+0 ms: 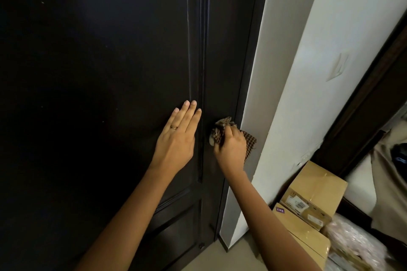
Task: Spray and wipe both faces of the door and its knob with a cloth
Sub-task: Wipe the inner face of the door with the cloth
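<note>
**Knob under the cloth, near the door's latch edge**

The right hand [231, 147] is closed around a bunched checked cloth [222, 124], fingers curled, pressing it over the knob [211, 141]. Only a pale sliver of the knob shows at the cloth's left side. A loose corner of the cloth trails down and to the right, behind the wrist.

The left hand [176, 141] lies flat just beside it, fingers straight and together, palm on the door [99, 61] and holding nothing.

The knob sits close to the door's right edge, about mid-height in view. It sticks out from the face toward the person, so its axis runs square to the panel. The door itself stands upright, long axis vertical, dark face turned to the camera.

This looks like the knob-wiping step. The next move probably calls for turning the cloth round the knob while the flat hand steadies the panel — then swinging the door to reach its other face. No spray bottle is in view.

Right of the door stands a white wall [297, 72], with cardboard boxes [315, 191] at its foot.
</note>
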